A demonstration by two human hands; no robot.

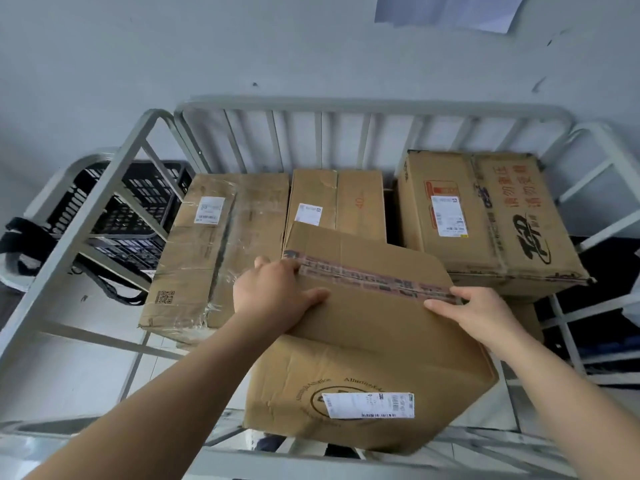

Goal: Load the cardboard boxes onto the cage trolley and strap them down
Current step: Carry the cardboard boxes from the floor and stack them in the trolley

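A brown cardboard box (374, 344) with a printed tape strip and a white label sits tilted at the front of the grey cage trolley (374, 107). My left hand (277, 292) grips the box's left top edge, thumb on top. My right hand (481, 313) lies on its right top edge with straight fingers. Behind it stand three more boxes: a taped one at the left (214, 251), a narrow one in the middle (346, 202), and a printed one at the right (485, 220).
A black plastic crate (128, 206) sits outside the trolley's left side bars (104, 188). A black strap (20, 237) hangs at the far left. A white wall rises behind the trolley, with a sheet of paper (446, 10) on it.
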